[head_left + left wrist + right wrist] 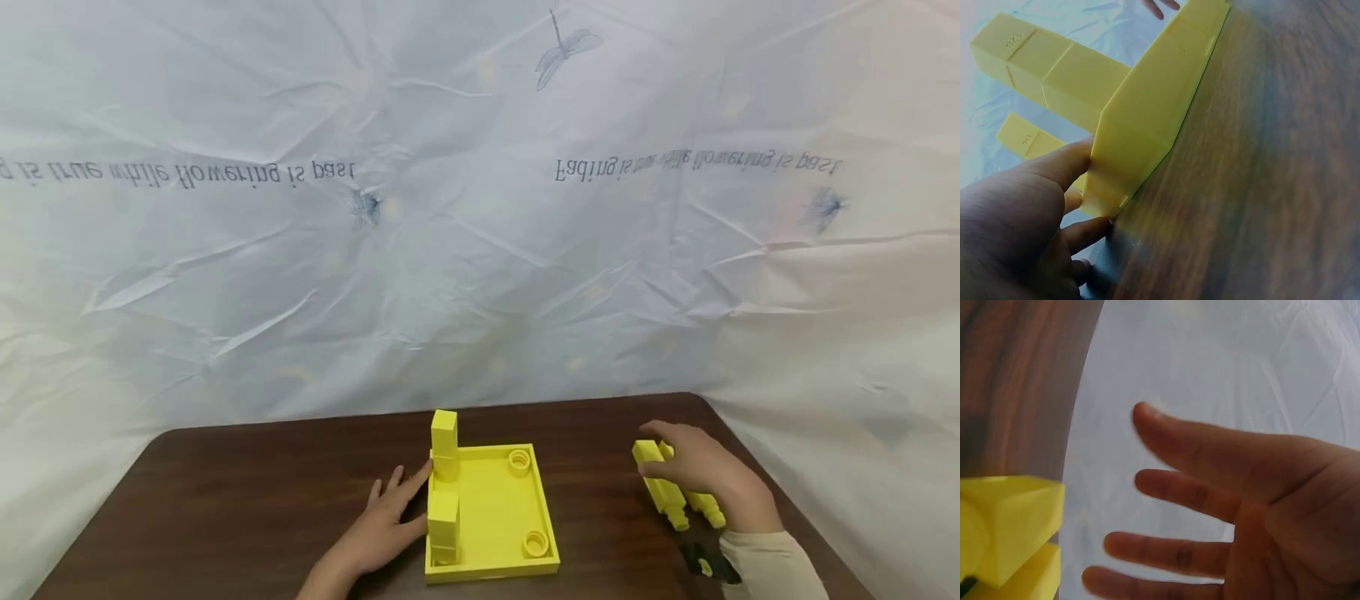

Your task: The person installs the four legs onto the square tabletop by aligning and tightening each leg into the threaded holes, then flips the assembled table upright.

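Note:
A shallow yellow square tray (492, 573) lies on the table. Two yellow square posts stand on its left side, a far post (445, 433) and a near post (443, 521); the left wrist view shows raised numbers on their ends. My left hand (378, 529) rests against the tray's left wall, fingers spread, thumb and fingertips (1088, 232) touching it. At the right, my right hand (701, 462) is above two loose yellow posts with stepped round ends, a left one (658, 483) and a partly hidden one (707, 505). Its fingers are extended and hold nothing.
Two round sockets, a far one (519, 462) and a near one (535, 544), sit at the tray's right corners. A small black item (716, 567) lies by the right sleeve. Behind the dark wooden table (247, 500) hangs a pale printed cloth (480, 250).

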{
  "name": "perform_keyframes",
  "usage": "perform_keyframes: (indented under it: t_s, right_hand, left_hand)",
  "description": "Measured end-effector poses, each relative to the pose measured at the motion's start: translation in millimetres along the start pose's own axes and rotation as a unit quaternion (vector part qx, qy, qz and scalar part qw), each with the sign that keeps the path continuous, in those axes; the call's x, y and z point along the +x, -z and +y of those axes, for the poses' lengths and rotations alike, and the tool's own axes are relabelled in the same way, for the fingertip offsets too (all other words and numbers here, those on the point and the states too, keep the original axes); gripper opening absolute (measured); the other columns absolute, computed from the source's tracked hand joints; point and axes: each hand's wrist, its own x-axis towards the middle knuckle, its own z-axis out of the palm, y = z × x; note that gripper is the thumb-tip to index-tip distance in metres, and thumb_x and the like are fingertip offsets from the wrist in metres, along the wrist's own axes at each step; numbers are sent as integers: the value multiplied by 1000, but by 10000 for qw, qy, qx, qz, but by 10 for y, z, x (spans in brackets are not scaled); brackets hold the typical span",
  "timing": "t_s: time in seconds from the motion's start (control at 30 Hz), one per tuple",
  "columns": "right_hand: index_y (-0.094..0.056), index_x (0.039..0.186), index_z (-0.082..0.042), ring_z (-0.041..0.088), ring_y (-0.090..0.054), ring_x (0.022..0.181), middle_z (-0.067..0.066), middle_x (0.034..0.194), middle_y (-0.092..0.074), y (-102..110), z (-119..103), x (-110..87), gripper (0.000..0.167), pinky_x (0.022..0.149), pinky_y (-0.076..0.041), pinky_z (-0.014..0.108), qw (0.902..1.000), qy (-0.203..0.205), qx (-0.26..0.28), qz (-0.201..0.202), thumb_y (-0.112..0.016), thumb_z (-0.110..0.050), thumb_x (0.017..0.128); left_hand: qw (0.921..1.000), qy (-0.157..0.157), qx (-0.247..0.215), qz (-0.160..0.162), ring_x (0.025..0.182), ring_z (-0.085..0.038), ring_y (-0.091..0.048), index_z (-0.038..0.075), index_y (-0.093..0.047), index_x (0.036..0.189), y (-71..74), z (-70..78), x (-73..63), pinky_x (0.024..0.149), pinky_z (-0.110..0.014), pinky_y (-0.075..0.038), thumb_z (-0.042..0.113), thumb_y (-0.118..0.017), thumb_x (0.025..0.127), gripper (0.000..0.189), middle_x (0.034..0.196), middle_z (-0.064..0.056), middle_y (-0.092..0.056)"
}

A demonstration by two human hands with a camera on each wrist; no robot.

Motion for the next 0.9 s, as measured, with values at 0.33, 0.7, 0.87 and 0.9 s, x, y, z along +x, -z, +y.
perform_keyframes:
  t_s: [0.33,0.7,0.87,0.9]
  right_hand:
    - [-56,147,4,61,-48,132,33,144,-56,-91,47,-58,67,99,-47,71,9998,-175,-24,119,-82,-28,94]
    - [-55,147,5,53,-59,124,30,142,-59,-133,143,-73,68,94,-53,65,9985,-46,398,-369,-83,-26,94]
    - [-55,147,5,55,-55,129,30,143,-58,-99,121,-15,68,99,-50,67,9995,111,176,-251,-84,-23,93]
    - [-55,147,5,55,-54,130,30,143,-58,-82,117,-6,68,100,-49,68,9995,148,142,-225,-84,-23,93]
  left_hand:
    - [9999,101,-57,-12,156,-57,5,13,-33,167,-44,-51,-53,115,-78,15,45,-70,102,81,169,-20,-32]
    - [9995,228,-6,-208,155,-58,7,14,-30,168,-61,-67,-43,114,-79,14,44,-70,103,82,170,-23,-29]
    - [9999,4,116,35,156,-57,4,16,-33,168,-86,-29,25,115,-78,13,46,-70,102,81,169,-23,-30]
    - [9998,-46,169,97,155,-58,4,17,-34,168,-75,-14,35,116,-78,13,47,-70,101,81,169,-24,-30]
